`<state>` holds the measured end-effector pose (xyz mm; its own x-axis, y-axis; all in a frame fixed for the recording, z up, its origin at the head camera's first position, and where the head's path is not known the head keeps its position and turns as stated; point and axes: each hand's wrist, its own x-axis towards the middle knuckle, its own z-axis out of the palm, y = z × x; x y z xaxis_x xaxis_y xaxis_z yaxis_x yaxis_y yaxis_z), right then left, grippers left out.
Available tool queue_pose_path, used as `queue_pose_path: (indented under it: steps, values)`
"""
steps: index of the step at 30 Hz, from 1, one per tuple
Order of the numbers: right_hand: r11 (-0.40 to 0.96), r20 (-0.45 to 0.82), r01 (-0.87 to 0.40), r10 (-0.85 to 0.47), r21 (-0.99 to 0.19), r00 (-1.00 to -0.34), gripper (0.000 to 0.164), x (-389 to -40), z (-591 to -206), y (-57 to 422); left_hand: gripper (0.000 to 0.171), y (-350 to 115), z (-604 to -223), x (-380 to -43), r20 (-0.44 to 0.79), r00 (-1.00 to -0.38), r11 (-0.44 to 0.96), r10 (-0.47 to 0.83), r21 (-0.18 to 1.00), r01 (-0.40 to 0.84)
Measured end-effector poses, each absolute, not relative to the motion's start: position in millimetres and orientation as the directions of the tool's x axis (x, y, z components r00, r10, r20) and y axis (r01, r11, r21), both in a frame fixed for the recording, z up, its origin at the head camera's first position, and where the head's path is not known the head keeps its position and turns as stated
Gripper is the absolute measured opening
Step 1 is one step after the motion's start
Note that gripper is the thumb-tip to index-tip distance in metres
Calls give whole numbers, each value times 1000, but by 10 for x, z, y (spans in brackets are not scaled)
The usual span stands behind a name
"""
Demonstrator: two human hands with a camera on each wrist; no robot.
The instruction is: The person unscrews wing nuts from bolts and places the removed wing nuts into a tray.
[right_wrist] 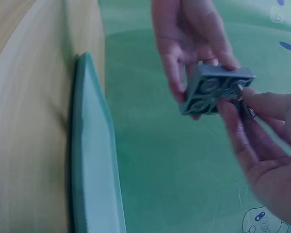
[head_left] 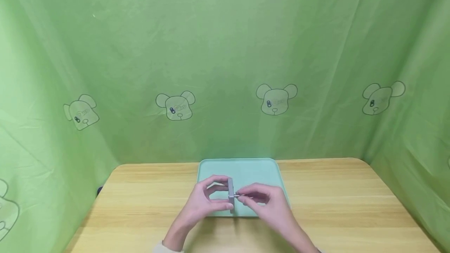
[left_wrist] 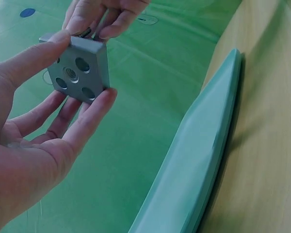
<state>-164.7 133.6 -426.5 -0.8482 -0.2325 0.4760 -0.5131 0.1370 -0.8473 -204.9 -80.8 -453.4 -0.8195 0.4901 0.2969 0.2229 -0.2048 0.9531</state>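
Observation:
My left hand (head_left: 202,202) grips a grey square block (head_left: 230,190) by its edges, thumb on one side and fingers on the opposite side. In the left wrist view, one face of the block (left_wrist: 73,68) has a round hole in the middle and several more around it. Its other face (right_wrist: 211,86), turned to my right hand, shows ringed recesses. My right hand (head_left: 272,206) pinches a thin threaded screw (right_wrist: 252,112) between thumb and fingers. The screw's end meets the block's recessed face; how deep it sits is hidden by the fingertips. Both hands are held above the tray.
A mint-green tray (head_left: 242,171) with a low rim lies on the wooden table (head_left: 151,194) beneath the hands. Green cloth (head_left: 225,50) printed with bear heads hangs behind the table and along both sides.

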Motion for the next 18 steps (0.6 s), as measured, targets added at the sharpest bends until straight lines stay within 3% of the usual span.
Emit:
queue_pose_path:
  steps: [3,6,9,13,18]
  values:
    - [181,709,-748,-240,-638,-663,22,-1627,-4195,1291,56,-837,-4521,-2047,283,-821,-189,495,958,216]
    - [190,825,-860,-246,-474,-509,31,-1613,-4109,1256,56,-852,-4514,-2050,280,-819,-181,500,959,217]
    - [196,880,-914,-261,-355,-397,32,-1642,-4105,1249,56,-857,-4511,-2054,278,-818,-180,504,960,216]
    - [205,920,-959,-302,-195,-251,21,-1717,-4180,1266,57,-866,-4515,-2054,266,-821,-178,506,963,202]
    - [227,927,-970,-338,-90,-165,11,-1775,-4264,1285,57,-880,-4526,-2062,268,-815,-189,513,962,197]
